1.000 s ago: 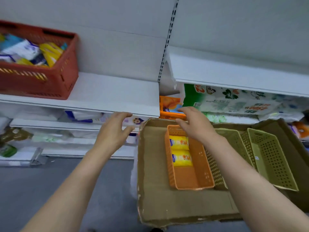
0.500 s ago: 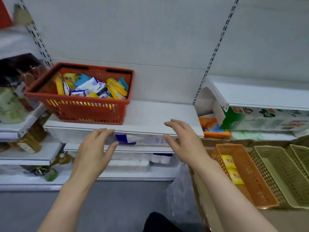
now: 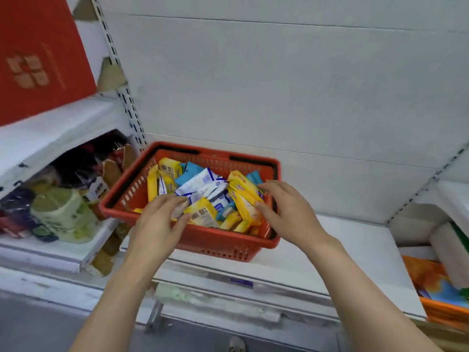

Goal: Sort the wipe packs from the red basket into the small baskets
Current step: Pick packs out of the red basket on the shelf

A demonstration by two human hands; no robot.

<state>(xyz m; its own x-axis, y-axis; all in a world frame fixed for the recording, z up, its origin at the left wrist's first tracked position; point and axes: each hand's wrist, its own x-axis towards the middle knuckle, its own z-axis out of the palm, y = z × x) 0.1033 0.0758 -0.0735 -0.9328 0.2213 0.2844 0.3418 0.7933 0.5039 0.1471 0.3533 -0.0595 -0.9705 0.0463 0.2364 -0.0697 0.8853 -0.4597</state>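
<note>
Both hands are now reaching over the red basket [image 3: 193, 240], whereas half a second ago they were hanging in front of the shelf edge below it, and the view has swung left so the small baskets are no longer in sight. That red basket is sitting on the white shelf [image 3: 342, 252], piled with wipe packs [image 3: 203, 191] in yellow, white-and-blue and teal, lying jumbled and overlapping.

Judging by this, the step in hand is picking the next packs to sort. The left hand [image 3: 156, 224] is hovering at the near rim, its fingers [image 3: 165, 201] spread and nearly straight, their tips touching or just above a pale pack near the front; nothing is being gripped by it. The right hand [image 3: 286, 212] is spreading thumb and fingers around the end of a long yellow pack [image 3: 243, 194], with the thumb tip touching its lower edge, but the grip is not yet closing and the pack is resting on the heap.

Next, each hand is likely needing to close on a single pack, lift it free of its neighbours without dragging others over the rim, and carry it rightwards to the matching small basket, which lies outside this view.
</note>
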